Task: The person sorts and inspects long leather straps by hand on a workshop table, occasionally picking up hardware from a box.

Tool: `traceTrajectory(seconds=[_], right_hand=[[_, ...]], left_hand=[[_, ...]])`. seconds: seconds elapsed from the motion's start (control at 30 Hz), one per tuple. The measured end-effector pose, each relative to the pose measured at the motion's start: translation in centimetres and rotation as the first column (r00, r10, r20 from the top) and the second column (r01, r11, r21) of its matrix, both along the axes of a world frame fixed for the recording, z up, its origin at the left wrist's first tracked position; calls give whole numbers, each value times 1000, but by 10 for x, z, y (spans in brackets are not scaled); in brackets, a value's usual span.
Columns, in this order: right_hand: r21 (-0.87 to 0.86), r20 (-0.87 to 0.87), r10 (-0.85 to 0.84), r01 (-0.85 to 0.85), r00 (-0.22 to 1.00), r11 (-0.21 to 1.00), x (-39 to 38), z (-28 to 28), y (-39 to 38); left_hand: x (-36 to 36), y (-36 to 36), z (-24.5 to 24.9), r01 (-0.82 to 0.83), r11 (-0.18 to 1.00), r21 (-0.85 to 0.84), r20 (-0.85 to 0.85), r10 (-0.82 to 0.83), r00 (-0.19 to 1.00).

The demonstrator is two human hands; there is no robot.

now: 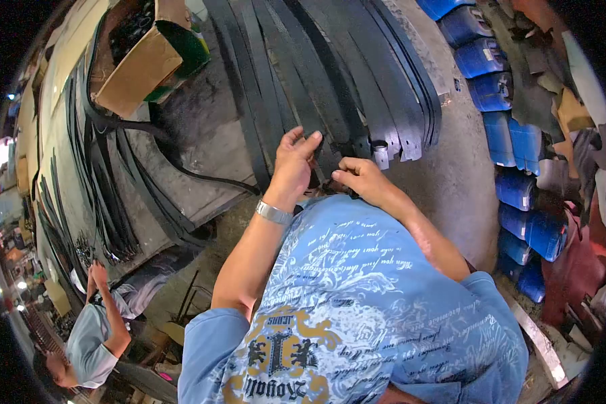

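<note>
Long black leather-like straps [296,74] hang over the table edge in front of me, their ends toward my body. My left hand [293,161], with a metal watch at the wrist, has curled fingers at the end of one black strap [327,160]. Close beside it, my right hand [367,180] pinches near the same strap end, thumb and forefinger together. The exact grip is partly hidden by the fingers. A small round metal piece [380,152] sits among the strap ends, just beyond my right hand. Some ends have small holes.
An open cardboard box [141,71] with dark items stands at the upper left. More thin black straps [101,188] lie on the left table, where another person [94,337] works with raised hands. Blue plastic containers [498,135] line the right, beside hanging leather pieces [539,74].
</note>
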State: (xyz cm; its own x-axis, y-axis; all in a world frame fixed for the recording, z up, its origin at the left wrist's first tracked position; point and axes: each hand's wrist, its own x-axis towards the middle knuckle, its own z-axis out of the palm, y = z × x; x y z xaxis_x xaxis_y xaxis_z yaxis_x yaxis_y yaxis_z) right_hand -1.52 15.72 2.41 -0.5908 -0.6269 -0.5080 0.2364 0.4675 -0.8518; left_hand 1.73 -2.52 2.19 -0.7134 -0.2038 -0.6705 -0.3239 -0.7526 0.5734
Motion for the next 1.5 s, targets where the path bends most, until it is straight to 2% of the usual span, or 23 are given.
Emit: traceTrajectory(seconds=[0.03, 0.1, 0.13, 0.23, 0.33, 0.53, 0.6, 0.83, 0.93, 1.03, 1.13, 1.17, 1.23, 1.27, 1.3, 1.37, 1.43, 1.5], right_hand=[[18, 12, 14, -14, 1000, 1000, 0, 1, 4], [-20, 13, -81, 81, 997, 996, 2, -9, 12], [-40, 16, -126, 127, 992, 991, 3, -14, 16], [46, -54, -131, 133, 990, 990, 2, -21, 24], [88, -10, -132, 133, 991, 987, 0, -16, 27], [118, -6, -110, 110, 994, 987, -1, -4, 28], [122, 1, -118, 117, 993, 986, -1, -4, 28], [115, 59, -181, 174, 982, 978, 2, -22, 29], [122, 56, -142, 135, 988, 983, 0, -22, 28], [92, 66, -177, 171, 982, 981, -2, -1, 25], [-57, 181, -252, 266, 951, 962, -22, 7, 13], [-115, 200, -240, 266, 950, 957, -30, 12, 1], [-241, 232, -184, 239, 955, 941, -52, 22, -36], [-315, 327, -64, 173, 943, 933, -67, 6, -48], [-348, 353, -72, 202, 933, 916, -75, 20, -72], [-403, 417, -67, 251, 907, 880, -80, 63, -124], [-499, 407, 21, 204, 913, 842, -91, 75, -154], [-492, 342, 69, 117, 937, 863, -100, 85, -180]], left_hand=[[-3, -2, 1, 43, 999, 0, -52, -43, 998], [-7, -7, 4, 125, 992, -1, -156, -124, 980], [-7, -8, 11, 154, 988, -29, -159, -157, 975], [-7, -8, 9, 231, 970, -74, -121, -239, 964], [-9, -5, 13, 254, 967, -32, -146, -256, 956], [-12, -6, 19, 258, 966, 5, -41, -258, 965], [-10, -7, 11, 263, 965, 13, -61, -262, 963], [-12, -5, 14, 235, 972, 21, -35, -234, 972], [-11, -8, 11, 238, 970, 43, -58, -236, 970], [-8, -14, 1, 286, 952, -107, -79, -295, 952], [-1, -22, 17, 258, 821, -509, -174, -392, 903], [5, -29, 36, 322, 763, -560, -112, -455, 883], [18, -49, 55, 331, 593, -734, -120, -592, 797], [29, -59, 75, 355, 397, -846, 2, -665, 747], [41, -67, 85, 283, 325, -903, -44, -723, 690], [73, -83, 106, 453, 214, -866, 124, -784, 608], [114, -100, 119, 506, 192, -841, 256, -682, 685], [162, -113, 124, 529, 159, -834, 358, -573, 737]])
